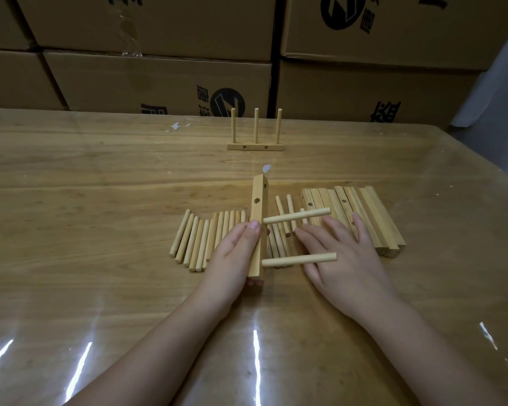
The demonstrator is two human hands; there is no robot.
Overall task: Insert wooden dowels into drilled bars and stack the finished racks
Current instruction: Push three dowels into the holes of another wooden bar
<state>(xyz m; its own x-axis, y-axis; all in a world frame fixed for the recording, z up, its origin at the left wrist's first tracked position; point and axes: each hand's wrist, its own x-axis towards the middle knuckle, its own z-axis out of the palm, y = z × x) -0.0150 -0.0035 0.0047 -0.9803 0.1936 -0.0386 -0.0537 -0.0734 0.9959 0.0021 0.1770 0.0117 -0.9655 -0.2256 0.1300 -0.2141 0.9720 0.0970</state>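
Dowel fitting is part done: your left hand (232, 253) grips the bar (258, 212) over the table (100, 186), two dowels (296, 215) seated, while your right hand (343, 259) is spread beside the loose dowels (200, 238). Next you probably need to pinch one and line it up with the empty hole (257, 200).

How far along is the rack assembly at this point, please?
One finished rack stands farther back. The left hand grips a bar with two dowels in, a third hole empty; the right hand is open. Loose dowels and undone bars remain.
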